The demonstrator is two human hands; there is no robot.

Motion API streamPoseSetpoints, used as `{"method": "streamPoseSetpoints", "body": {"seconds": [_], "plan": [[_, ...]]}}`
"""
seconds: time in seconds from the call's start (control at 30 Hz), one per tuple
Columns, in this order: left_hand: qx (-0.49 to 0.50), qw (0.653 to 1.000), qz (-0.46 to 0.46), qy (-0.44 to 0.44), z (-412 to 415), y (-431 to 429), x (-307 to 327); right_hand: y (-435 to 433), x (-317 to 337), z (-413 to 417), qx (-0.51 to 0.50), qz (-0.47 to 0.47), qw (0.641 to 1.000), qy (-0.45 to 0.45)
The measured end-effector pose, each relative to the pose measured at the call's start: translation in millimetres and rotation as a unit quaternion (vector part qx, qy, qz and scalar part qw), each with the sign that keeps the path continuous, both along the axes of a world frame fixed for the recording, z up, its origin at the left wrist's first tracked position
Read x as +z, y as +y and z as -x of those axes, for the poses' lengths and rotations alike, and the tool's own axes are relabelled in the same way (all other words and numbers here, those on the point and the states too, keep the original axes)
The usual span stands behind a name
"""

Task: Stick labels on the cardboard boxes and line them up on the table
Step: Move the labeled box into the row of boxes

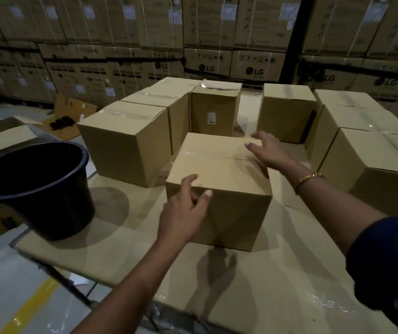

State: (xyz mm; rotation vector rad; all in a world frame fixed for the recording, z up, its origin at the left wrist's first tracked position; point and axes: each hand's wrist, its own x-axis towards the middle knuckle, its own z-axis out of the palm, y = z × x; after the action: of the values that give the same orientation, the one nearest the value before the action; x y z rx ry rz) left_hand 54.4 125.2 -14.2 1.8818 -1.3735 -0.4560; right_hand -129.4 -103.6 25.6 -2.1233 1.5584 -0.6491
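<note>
The left fingers [192, 179] lie loosely spread on the near top edge of the box [219, 169]. The right fingers [257, 136] rest flat on its far right corner. Neither hand grips. The box sits mid-worktop [277, 273]. At 12 o'clock a taller box [213, 104] bears a label [211, 118]. Other boxes [128, 145] flank at 10 and 2, with a bucket [48, 189] at 9.

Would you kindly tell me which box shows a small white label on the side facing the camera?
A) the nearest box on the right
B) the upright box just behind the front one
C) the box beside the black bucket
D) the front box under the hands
B: the upright box at the back bears a small white label on its near face; the other near faces look bare.
</note>
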Motion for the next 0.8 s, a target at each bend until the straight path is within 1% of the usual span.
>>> {"method": "streamPoseSetpoints", "body": {"seconds": [0.1, 0.17, 0.23, 0.33, 0.4, 0.5, 0.57, 0.63, 0.7, 0.8], "plan": [[-0.058, 0.995, -0.083, 0.017, 7, -9, 3, -38, 1, -10, 0.039, -0.005, 0.995, 0.093], [-0.085, 0.991, -0.105, 0.019, 6, -16, 6, -58, -1, -10, 0.048, -0.035, 0.988, 0.142], [-0.081, 0.989, -0.119, 0.030, -5, -26, 8, -63, -1, -8, 0.036, -0.031, 0.982, 0.183], [-0.056, 0.986, -0.147, 0.048, -48, -60, 9, -42, -1, 8, -0.006, 0.017, 0.969, 0.246], [-0.044, 0.985, -0.140, 0.090, -76, -87, 15, -17, -6, 23, -0.020, 0.002, 0.974, 0.226], [-0.052, 0.982, -0.103, 0.152, -92, -120, 17, 24, -23, 31, -0.041, -0.063, 0.989, 0.126], [-0.065, 0.985, -0.090, 0.133, -87, -127, 8, 48, -33, 24, -0.056, -0.112, 0.991, 0.055], [-0.066, 0.990, -0.102, 0.068, -75, -130, -4, 57, -39, 20, -0.078, -0.119, 0.990, 0.008], [-0.049, 0.994, -0.095, 0.015, -68, -135, -12, 57, -39, 20, -0.092, -0.115, 0.989, 0.010], [-0.054, 0.996, -0.070, -0.003, -68, -147, -14, 56, -36, 18, -0.103, -0.093, 0.989, 0.043]]}}
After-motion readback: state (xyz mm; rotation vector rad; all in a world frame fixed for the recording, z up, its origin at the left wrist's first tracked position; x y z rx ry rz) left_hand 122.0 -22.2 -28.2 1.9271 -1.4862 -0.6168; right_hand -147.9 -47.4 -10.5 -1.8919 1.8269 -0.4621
